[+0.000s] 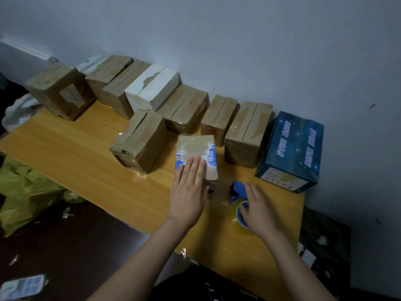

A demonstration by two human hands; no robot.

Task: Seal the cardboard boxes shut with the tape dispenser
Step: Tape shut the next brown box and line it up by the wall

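Observation:
A small cardboard box (196,148) with blue-and-white print and glossy tape on top stands on the wooden table (71,153). My left hand (188,192) lies flat on its near end, fingers straight. To the right, a blue tape dispenser (238,194) with a clear tape roll rests on the table. My right hand (258,209) lies over the roll, fingers fairly straight; whether it grips is unclear. A brown box (141,140) stands just left of the small one.
A row of several brown boxes (247,131) and a white box (152,88) lines the wall. A dark blue printed box (293,151) sits at the right end. Yellow-green bags (23,192) lie on the floor to the left.

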